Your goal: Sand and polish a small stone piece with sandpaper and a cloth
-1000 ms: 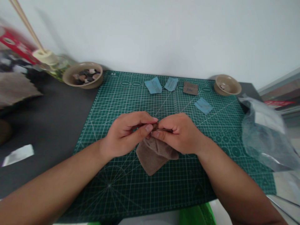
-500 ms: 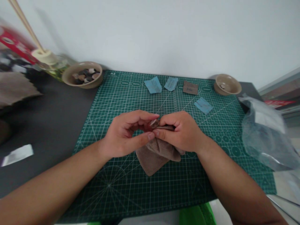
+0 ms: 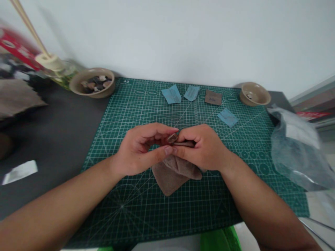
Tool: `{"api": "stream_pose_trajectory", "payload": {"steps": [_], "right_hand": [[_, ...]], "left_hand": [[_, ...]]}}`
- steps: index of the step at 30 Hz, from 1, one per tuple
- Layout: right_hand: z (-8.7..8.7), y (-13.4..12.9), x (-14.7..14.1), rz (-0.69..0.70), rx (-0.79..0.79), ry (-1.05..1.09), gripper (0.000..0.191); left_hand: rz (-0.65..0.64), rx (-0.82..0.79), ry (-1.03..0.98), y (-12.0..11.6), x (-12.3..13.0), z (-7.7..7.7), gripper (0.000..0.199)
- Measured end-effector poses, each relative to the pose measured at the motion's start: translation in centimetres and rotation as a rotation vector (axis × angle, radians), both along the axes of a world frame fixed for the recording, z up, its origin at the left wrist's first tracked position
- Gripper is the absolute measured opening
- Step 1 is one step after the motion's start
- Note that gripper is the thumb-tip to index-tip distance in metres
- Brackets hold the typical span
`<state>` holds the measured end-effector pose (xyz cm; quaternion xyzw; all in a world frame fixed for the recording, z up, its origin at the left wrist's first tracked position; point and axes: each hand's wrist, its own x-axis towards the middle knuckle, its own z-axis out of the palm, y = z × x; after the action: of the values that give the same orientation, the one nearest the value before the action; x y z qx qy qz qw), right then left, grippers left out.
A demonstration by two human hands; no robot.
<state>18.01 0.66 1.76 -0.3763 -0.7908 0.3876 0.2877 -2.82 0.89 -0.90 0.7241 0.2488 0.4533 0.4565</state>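
the brown cloth (image 3: 167, 179) now bunches higher, a thick fold pushed up under the right hand (image 3: 201, 148), while the small brown piece (image 3: 172, 138) shows tilted and more exposed beside the left hand (image 3: 138, 148) than a second ago.

"A2" is printed near the far left corner of the green cutting mat (image 3: 167, 212).

On the cutting mat (image 3: 183, 212) lie three blue slips (image 3: 171, 94), one brown slip (image 3: 213, 97) and one brown cloth (image 3: 167, 179); two bowls (image 3: 78, 83) sit at its far corners, one plastic bag (image 3: 295, 150) beyond its right edge
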Motion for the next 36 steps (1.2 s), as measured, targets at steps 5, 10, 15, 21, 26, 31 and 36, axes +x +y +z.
{"api": "stream_pose_trajectory", "payload": {"steps": [5,10,15,21,26,31,36], "right_hand": [[0.04,-0.03,-0.09,0.007,-0.014,0.007,0.033],[0.1,-0.05,-0.07,0.005,-0.014,0.003,0.032],[0.1,-0.09,-0.08,0.016,-0.005,0.004,0.03],[0.02,-0.07,-0.1,0.026,0.05,0.037,0.026],[-0.06,-0.15,-0.16,0.043,0.069,0.013,0.026],[0.12,-0.11,-0.05,0.028,0.058,0.055,0.02],[0.53,0.24,0.66,-0.108,0.005,0.085,0.015]], "left_hand": [[0.016,0.011,0.004,-0.07,-0.03,0.05,0.037],[0.035,0.011,0.017,-0.12,-0.02,0.02,0.034],[0.058,0.018,0.019,-0.14,-0.02,-0.01,0.033],[0.063,-0.016,0.03,-0.17,-0.03,-0.08,0.032],[0.073,-0.058,0.079,0.09,-0.06,-0.25,0.028],[0.084,0.06,0.065,0.46,0.02,-0.09,0.029],[0.071,0.124,0.059,0.53,0.02,-0.01,0.03]]}}
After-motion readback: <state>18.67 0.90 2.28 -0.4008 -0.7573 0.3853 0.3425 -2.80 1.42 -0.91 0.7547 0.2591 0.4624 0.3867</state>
